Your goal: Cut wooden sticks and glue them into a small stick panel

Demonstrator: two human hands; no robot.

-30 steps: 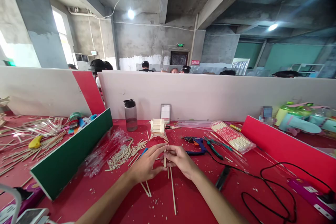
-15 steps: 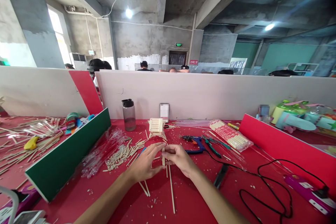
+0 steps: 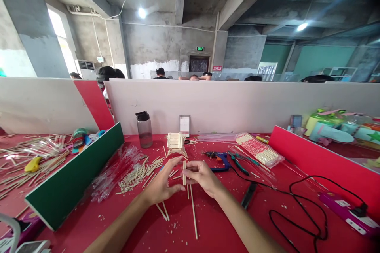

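While left hand and right hand meet | wooden stick upright, pinched between them

The stick in my right hand was pale bare wood. The counter under it was bright red, flecked with pale chips. The glue gun was blue and its cable black. The divider board on my left was dark green with a white edge. The bottle was smoky grey with a black cap, and the partition off-white.
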